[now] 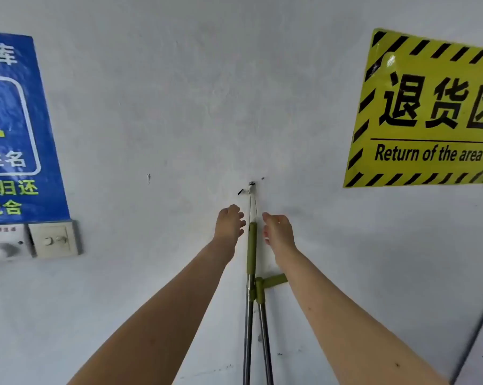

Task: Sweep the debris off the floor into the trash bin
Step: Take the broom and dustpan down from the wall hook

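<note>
Left hand [230, 221] and right hand [277, 227] open beside hanging broom handle [252, 247]

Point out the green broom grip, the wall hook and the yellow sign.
green broom grip [252, 247], head view, middle of the grip sleeve.
wall hook [251, 187], head view, the hook's body on the wall.
yellow sign [426, 112], head view, centre of its face.

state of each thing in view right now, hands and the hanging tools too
left hand: open, empty, beside the green grip
right hand: open, empty, on the grip's other side
long handle: hanging from the wall hook by a loop
wall hook: holding the loop
second handle: clipped alongside the first
yellow sign: stuck on the wall, tilted
</note>
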